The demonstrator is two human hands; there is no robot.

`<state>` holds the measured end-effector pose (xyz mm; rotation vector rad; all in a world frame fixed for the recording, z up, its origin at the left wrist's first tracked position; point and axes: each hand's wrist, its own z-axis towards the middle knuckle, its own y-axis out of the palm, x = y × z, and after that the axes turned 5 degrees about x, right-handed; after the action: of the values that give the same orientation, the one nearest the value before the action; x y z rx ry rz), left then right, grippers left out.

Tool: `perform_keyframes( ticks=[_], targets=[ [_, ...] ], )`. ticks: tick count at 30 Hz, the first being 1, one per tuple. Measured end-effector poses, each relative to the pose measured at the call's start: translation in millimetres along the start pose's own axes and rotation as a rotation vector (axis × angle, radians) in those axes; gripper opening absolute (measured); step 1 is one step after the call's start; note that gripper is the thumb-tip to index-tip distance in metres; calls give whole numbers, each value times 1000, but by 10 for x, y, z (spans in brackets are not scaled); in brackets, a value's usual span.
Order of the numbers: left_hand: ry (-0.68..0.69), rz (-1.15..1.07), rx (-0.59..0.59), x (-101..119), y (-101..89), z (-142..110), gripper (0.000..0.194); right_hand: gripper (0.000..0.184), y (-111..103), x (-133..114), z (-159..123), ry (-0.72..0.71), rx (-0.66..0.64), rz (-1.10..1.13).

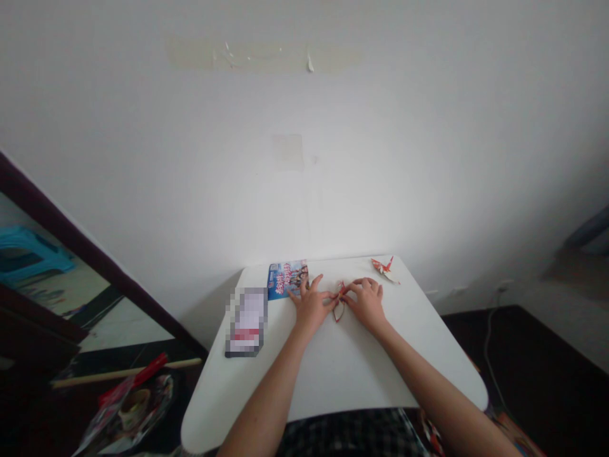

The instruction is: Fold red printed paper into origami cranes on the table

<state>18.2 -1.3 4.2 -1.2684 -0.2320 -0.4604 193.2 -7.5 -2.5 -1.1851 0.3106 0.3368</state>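
From the head view I have both grips nearly closed: my left hand (311, 309) and right hand (370, 306) each pinch the small paper piece (338, 312) between thumb and forefinger, other fingers loosely spread. It sits at the centre of the white desk (347, 374), red and white, creased, with a pale lobe pointing to six o'clock. I judge it partly shaped; its folds are too small for me to tell how many remain. At two o'clock from it, untouched, lies a folded paper figure (383, 268) with pointed ends spread, which looks finished to me. A blue leaflet (280, 279) lies at ten o'clock, and a pixelated flat object (247, 320) near nine.
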Motion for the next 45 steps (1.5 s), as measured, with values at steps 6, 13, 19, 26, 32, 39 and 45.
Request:
perform_keyframes(
  ticks=[6, 13, 19, 26, 32, 39, 45],
  targets=[
    [45, 19, 23, -13, -12, -10, 11, 15, -3, 24, 18, -54, 1, -2],
    [26, 19, 15, -10, 16, 43, 12, 17, -35, 88, 52, -85, -63, 7],
    [20, -17, -74, -56, -44, 53, 21, 24, -62, 160, 83, -118, -143, 18],
    [43, 9, -128, -112, -64, 33, 31, 28, -58, 224, 100, -182, -178, 24],
    [59, 27, -51, -59, -48, -42, 29, 27, 21, 254, 94, -201, -99, 59],
    [-4, 19, -31, -21, -61, -37, 30, 22, 74, 252, 96, -190, -70, 66],
    [-26, 26, -78, -53, -94, -38, 40, 32, 5, 275, 125, -213, -150, 80]
  ],
)
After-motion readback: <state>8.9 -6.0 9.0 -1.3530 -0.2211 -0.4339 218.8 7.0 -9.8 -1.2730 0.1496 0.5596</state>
